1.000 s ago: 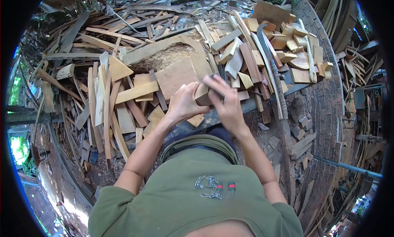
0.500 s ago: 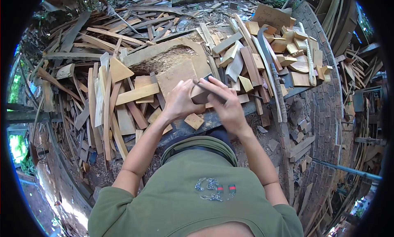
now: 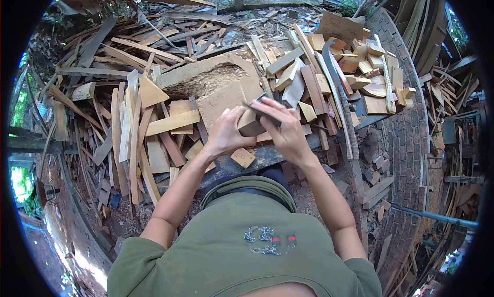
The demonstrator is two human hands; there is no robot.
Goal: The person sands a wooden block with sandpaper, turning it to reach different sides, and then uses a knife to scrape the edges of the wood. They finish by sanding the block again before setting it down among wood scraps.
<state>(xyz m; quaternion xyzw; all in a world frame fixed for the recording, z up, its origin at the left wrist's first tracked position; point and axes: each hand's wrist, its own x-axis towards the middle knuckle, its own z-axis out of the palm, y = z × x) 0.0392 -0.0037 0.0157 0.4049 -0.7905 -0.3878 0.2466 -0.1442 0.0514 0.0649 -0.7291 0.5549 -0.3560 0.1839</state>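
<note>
My left hand (image 3: 226, 132) is closed around a small wooden block (image 3: 249, 124), fingers on its left side and thumb underneath. My right hand (image 3: 284, 132) grips a dark, thin flat strip (image 3: 266, 115) that lies slanted across the block's upper right edge. Its exact kind cannot be made out. The fingers lie over the strip and the thumb is below it. Just under the hands, a small wood piece with dark spots (image 3: 243, 157) rests at the edge of the dark bench (image 3: 226, 172). Behind them stands a large, hollowed wooden slab (image 3: 221, 99).
Wood offcuts (image 3: 172, 121) are heaped on the left. More cut blocks (image 3: 378, 86) lie piled at the right, with a long curved blade (image 3: 333, 65) among them and a cardboard sign (image 3: 339, 28) behind. A brick surface (image 3: 406, 127) runs along the right.
My right hand and the dark strip have shifted slightly over the block, and the hand is less blurred now. My left hand still holds the block in nearly the same place.
</note>
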